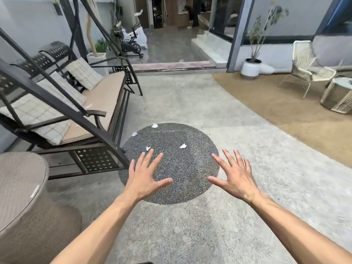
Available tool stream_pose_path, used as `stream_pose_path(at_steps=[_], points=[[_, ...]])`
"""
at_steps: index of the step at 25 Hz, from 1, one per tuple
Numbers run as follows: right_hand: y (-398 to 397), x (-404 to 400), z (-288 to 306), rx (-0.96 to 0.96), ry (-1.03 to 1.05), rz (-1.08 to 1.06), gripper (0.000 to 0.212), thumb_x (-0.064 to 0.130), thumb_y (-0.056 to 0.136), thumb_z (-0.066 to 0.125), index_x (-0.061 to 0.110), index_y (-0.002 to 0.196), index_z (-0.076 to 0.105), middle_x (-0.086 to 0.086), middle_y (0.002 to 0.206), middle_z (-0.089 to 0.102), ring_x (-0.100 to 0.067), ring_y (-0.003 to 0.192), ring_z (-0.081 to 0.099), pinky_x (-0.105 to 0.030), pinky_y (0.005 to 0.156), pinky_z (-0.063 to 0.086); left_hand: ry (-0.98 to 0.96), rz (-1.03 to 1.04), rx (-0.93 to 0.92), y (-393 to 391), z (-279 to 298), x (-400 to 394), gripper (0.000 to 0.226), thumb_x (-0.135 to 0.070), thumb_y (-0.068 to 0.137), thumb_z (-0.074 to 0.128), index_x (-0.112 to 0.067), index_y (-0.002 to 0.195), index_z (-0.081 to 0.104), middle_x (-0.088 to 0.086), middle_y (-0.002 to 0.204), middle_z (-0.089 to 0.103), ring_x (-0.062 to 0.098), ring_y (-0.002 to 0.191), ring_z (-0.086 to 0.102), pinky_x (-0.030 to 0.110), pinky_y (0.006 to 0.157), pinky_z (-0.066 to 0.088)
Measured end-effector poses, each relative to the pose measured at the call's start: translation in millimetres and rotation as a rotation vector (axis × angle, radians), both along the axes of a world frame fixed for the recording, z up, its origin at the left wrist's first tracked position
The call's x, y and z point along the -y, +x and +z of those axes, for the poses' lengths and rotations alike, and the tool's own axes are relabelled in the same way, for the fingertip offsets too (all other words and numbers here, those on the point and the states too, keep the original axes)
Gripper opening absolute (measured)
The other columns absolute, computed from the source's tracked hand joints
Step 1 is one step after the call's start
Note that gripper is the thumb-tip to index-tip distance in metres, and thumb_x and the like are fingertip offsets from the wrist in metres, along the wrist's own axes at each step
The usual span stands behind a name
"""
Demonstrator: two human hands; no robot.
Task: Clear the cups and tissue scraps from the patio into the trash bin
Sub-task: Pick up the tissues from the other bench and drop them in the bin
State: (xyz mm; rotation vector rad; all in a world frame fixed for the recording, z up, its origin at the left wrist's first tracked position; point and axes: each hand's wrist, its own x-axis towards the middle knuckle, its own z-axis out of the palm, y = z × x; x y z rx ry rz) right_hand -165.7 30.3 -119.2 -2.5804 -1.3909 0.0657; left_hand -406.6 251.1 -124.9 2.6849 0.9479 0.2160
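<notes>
Fingers [146,159] spread, hands empty above tissue scraps [183,146]

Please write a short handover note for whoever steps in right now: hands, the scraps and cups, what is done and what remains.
Left hand and right hand: both open, fingers spread, empty, held over the dark round patch.
Four tissue scraps lie on or at the edge of that patch: far scrap, left-edge scrap, scrap near the left fingertips, middle scrap.
No cups or trash bin in view.
Done: nothing visible. Left: pick up all scraps, find the cups and the bin.
</notes>
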Motion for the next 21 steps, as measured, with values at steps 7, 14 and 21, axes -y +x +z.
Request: stream_pose_path(at_steps=[7,14,21], points=[[118,-9,10,-0.006,-0.002,0.042,0.087,0.093,0.068,0.020,0.057,0.144,-0.001,0.005,0.162,-0.005,-0.022,0.146,-0.019,-0.058,0.116,-0.002,0.021,0.049,0.018,114,12,5,0.095,-0.097,0.065,0.027,-0.054,0.146,-0.002,-0.011,0.160,-0.012,0.010,0.146,-0.011,0.053,0.117,-0.006],[177,-51,-2,-0.065,0.027,0.095,0.085,0.092,0.071,0.023,0.058,0.144,-0.001,0.006,0.162,-0.004,-0.020,0.147,-0.013,-0.060,0.116,0.002,0.042,0.072,0.024,168,10,-24,0.091,-0.093,0.071,0.028,-0.051,0.147,0.002,-0.012,0.160,-0.005,0.009,0.147,-0.005,0.052,0.118,-0.002],[222,-163,-4,-0.016,0.046,0.174,0.083,0.089,0.074,0.023,0.054,0.146,0.002,0.008,0.161,-0.005,-0.020,0.148,-0.010,-0.062,0.115,0.006,0.080,0.097,0.031,209,-3,-119,0.089,-0.094,0.071,0.025,-0.053,0.147,0.004,-0.013,0.160,-0.004,0.011,0.148,-0.004,0.052,0.119,-0.001]])
